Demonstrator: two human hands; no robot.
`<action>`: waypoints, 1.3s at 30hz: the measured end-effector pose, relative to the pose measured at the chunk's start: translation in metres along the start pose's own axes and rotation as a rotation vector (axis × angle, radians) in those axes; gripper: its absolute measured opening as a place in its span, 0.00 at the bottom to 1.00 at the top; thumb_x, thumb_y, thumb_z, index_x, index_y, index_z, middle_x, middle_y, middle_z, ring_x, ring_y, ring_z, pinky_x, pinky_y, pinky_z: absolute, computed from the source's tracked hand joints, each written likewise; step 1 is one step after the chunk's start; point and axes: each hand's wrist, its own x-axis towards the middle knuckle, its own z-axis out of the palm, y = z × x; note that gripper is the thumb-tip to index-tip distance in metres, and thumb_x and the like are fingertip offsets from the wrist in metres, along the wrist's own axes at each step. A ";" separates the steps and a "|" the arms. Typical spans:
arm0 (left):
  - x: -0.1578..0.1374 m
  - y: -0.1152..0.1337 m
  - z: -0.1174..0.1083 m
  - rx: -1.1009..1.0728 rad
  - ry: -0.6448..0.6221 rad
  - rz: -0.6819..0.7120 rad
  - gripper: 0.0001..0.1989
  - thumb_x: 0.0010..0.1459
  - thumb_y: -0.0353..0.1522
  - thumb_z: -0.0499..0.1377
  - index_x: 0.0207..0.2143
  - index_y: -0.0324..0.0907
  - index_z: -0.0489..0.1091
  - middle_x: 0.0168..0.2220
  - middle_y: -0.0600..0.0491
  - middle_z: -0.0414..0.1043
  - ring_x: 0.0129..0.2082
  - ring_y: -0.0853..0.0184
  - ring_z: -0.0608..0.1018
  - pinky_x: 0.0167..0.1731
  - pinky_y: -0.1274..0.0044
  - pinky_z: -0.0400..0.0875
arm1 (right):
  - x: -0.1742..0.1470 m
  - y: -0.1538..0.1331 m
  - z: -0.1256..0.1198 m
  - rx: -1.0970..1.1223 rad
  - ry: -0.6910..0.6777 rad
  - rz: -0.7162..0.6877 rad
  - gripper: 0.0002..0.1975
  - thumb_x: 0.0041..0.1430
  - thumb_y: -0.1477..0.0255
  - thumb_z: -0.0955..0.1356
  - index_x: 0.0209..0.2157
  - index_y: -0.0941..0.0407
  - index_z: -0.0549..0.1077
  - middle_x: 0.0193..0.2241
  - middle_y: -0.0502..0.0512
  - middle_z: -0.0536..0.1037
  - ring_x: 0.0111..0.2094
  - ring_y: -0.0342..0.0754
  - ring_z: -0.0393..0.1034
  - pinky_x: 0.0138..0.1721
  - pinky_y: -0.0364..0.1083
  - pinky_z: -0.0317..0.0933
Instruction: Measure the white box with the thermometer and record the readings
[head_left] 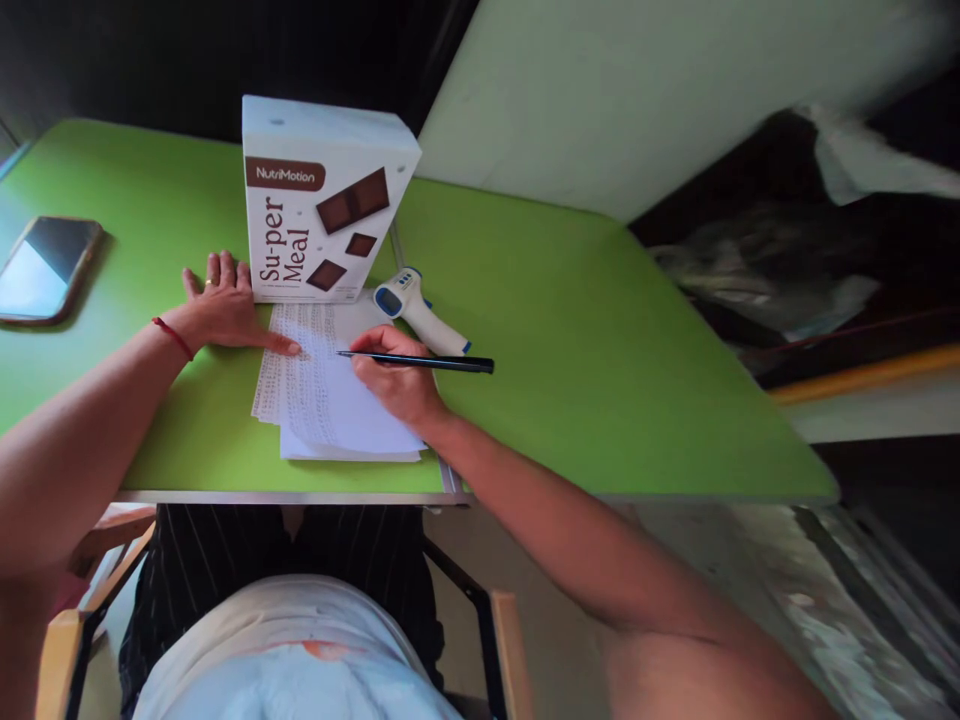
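A black pen [450,362] is pinched in my right hand [397,378], its tip at the written part of a paper stack [360,415]. Rows of small handwriting fill the left side of the top sheet; its right side is mostly blank. My left hand [229,308] lies flat with fingers spread, the thumb touching the sheets' left edge and the fingers on the table beside a white box [322,215]. This box stands upright behind the papers, printed "NutriMotion Su-per Meal". Beyond my right hand lies a white and blue infrared thermometer [424,315].
The papers rest on a green folding table [570,380] with a seam near its middle. A phone [49,270] lies at the far left. A pale wall [570,90] rises behind. Plastic bags [772,270] sit on a dark shelf at right. Chair armrests [510,650] flank my body.
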 end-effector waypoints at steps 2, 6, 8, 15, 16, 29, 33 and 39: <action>0.001 -0.001 0.001 -0.008 0.005 0.010 0.91 0.38 0.79 0.61 0.80 0.34 0.16 0.83 0.26 0.16 0.80 0.22 0.26 0.74 0.40 0.23 | 0.000 -0.001 0.002 -0.040 -0.011 0.000 0.06 0.51 0.65 0.72 0.31 0.51 0.73 0.22 0.44 0.73 0.23 0.45 0.66 0.28 0.46 0.65; 0.003 -0.001 0.002 -0.013 0.001 0.009 0.91 0.38 0.79 0.61 0.81 0.34 0.17 0.83 0.27 0.17 0.80 0.21 0.25 0.74 0.40 0.23 | -0.003 -0.001 0.004 -0.135 0.069 -0.071 0.05 0.53 0.66 0.72 0.28 0.51 0.73 0.23 0.46 0.76 0.27 0.47 0.71 0.33 0.47 0.69; 0.004 -0.001 0.002 -0.012 -0.005 0.014 0.90 0.38 0.79 0.60 0.80 0.35 0.16 0.83 0.28 0.16 0.79 0.21 0.24 0.73 0.40 0.22 | -0.005 -0.001 0.004 -0.175 0.103 -0.101 0.05 0.55 0.66 0.71 0.27 0.51 0.73 0.23 0.47 0.77 0.27 0.48 0.72 0.34 0.47 0.70; -0.001 0.006 -0.002 -0.019 -0.002 -0.005 0.92 0.37 0.77 0.64 0.82 0.30 0.22 0.83 0.24 0.18 0.81 0.24 0.27 0.74 0.39 0.25 | -0.007 0.002 0.005 -0.223 0.077 -0.131 0.06 0.56 0.67 0.71 0.27 0.50 0.73 0.23 0.47 0.77 0.27 0.48 0.70 0.34 0.48 0.69; -0.001 0.006 -0.003 -0.015 -0.006 -0.009 0.92 0.36 0.77 0.64 0.82 0.30 0.23 0.83 0.25 0.18 0.81 0.24 0.27 0.74 0.39 0.25 | -0.007 0.002 0.005 -0.224 0.074 -0.130 0.06 0.56 0.67 0.71 0.26 0.50 0.73 0.23 0.47 0.77 0.27 0.47 0.70 0.34 0.48 0.69; 0.004 0.000 0.001 -0.048 -0.006 0.014 0.92 0.35 0.79 0.61 0.81 0.35 0.18 0.83 0.28 0.16 0.80 0.24 0.25 0.74 0.40 0.21 | -0.007 -0.002 0.006 -0.254 0.049 -0.117 0.06 0.56 0.68 0.71 0.26 0.50 0.73 0.23 0.47 0.78 0.27 0.47 0.69 0.33 0.47 0.68; 0.001 0.002 0.000 -0.068 0.000 0.008 0.93 0.34 0.78 0.63 0.81 0.34 0.19 0.83 0.29 0.16 0.79 0.22 0.24 0.73 0.39 0.21 | -0.006 -0.001 0.006 -0.281 0.047 -0.102 0.07 0.57 0.70 0.71 0.26 0.50 0.72 0.23 0.46 0.77 0.27 0.47 0.69 0.34 0.46 0.68; -0.007 0.010 -0.006 -0.062 0.027 -0.018 0.99 0.25 0.81 0.60 0.82 0.24 0.30 0.83 0.29 0.21 0.81 0.22 0.30 0.76 0.39 0.27 | -0.006 0.001 0.006 -0.294 0.050 -0.114 0.07 0.56 0.70 0.71 0.25 0.50 0.72 0.23 0.46 0.76 0.27 0.47 0.68 0.33 0.46 0.67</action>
